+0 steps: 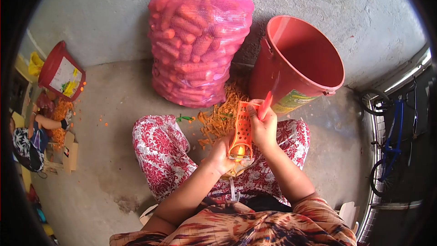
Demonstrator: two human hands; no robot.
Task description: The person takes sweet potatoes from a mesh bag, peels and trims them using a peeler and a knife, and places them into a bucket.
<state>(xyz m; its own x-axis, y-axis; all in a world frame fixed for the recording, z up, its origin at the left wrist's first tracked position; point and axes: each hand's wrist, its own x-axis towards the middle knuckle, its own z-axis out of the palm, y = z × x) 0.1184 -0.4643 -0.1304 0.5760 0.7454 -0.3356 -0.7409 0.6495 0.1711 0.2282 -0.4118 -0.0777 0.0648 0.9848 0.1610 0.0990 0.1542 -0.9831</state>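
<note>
My right hand (265,130) is closed around the upper end of an orange plastic peeler (244,125) with rows of holes and a wide loop at its lower end. A slim red object (265,105), partly hidden by the fingers, sticks up from the same hand. My left hand (220,156) is closed at the loop end, its fingers mostly hidden. Through the loop shows the rounded orange surface of what looks like a carrot (240,151), with the left fingers beside it. Carrot peelings (218,117) lie heaped on the floor beyond my hands.
A pink mesh sack (195,41) full of carrots stands against the wall. Right of it a large red bucket (277,70) leans slightly. At far left, another person (34,136) sits by a red bucket (57,66) and orange scraps (60,120). A blue bicycle (393,132) stands at right.
</note>
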